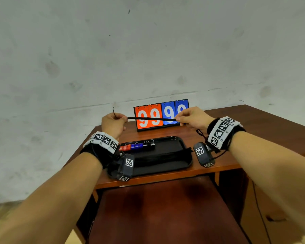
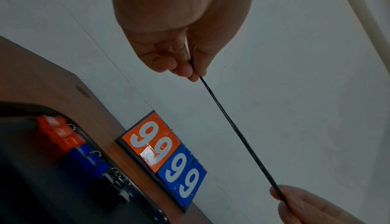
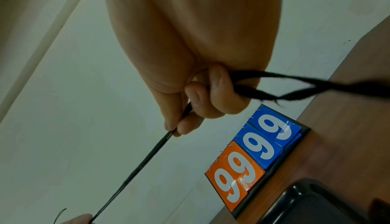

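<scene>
As left hand (image 1: 114, 123) pinches cord (image 1: 151, 119), right hand (image 1: 194, 118) grips.

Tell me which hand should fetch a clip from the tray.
Left, probably. The clips sit at the left end of the tray, near the left hand; the right hand pinches the cord farther off.

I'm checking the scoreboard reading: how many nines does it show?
4: two on the orange cards, the scoreboard's left half; two on the blue cards, its right half. No more seem hidden.
</scene>
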### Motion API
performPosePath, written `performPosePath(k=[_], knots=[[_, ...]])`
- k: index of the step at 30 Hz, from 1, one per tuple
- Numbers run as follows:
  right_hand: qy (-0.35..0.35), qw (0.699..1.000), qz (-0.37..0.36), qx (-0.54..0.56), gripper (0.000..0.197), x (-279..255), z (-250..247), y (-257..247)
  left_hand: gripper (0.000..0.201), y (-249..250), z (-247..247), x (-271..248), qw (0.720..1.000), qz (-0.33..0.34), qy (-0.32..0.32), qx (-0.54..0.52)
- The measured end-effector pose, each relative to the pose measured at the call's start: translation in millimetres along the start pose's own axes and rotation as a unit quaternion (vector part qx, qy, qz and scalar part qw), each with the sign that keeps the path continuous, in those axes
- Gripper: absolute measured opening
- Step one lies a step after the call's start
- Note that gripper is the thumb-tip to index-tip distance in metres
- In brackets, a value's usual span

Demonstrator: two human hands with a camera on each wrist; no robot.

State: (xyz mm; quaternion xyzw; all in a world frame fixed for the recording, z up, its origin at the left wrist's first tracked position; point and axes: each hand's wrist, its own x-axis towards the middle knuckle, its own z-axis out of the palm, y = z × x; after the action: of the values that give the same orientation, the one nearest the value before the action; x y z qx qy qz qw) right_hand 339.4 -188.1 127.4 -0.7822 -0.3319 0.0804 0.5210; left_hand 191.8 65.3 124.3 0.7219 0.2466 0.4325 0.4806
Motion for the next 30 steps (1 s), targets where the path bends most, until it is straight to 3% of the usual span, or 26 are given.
performPosePath(k=[8, 12, 20, 26, 30], knots=[[-0.054, 0.993, 0.008, -0.103, 0.013, -4, 24, 10, 0.005, -53, -50, 6, 0.998, -0.03, 0.02, 0.046], [-0.057, 0.991, 0.019, -0.123, 0.013, -4, 32, 18, 0.013, -77, -65, 8, 0.997, -0.045, 0.025, 0.062], [-0.031, 0.983, 0.058, -0.169, 0.011, -2, 36, 54, 0.007, -105, -79, 6, 0.988, -0.051, -0.027, 0.142], [-0.006, 0.97, 0.13, -0.204, 0.01, 0, 37, 79, 0.009, -116, -77, 4, 0.961, -0.038, -0.076, 0.263], [-0.002, 0.963, 0.141, -0.23, 0.011, 1, 41, 84, 0.009, -117, -75, 3, 0.946, -0.034, -0.098, 0.306]])
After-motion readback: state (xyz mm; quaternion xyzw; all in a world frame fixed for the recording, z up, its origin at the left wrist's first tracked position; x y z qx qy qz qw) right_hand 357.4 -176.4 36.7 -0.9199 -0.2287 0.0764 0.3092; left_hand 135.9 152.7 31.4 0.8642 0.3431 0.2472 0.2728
